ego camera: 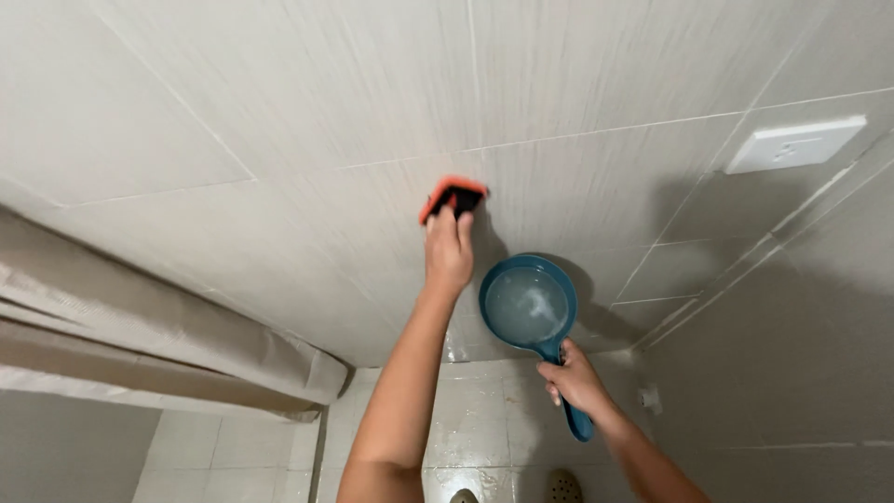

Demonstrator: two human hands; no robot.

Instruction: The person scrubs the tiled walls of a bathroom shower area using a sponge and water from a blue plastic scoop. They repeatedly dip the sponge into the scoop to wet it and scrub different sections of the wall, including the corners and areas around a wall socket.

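My left hand (449,250) is stretched out and grips an orange and black scrub brush (451,197), pressed against the pale tiled wall (307,112). My right hand (573,377) holds the handle of a blue water dipper (527,305), lower and to the right of the brush. The dipper's bowl holds cloudy, soapy water and hangs close to the wall.
A beige shower curtain (140,326) hangs bunched at the left. A white wall plate (794,142) sits at the upper right, near the corner with a side wall (792,373). Below lies a wet tiled floor (484,419), where my feet (563,486) show.
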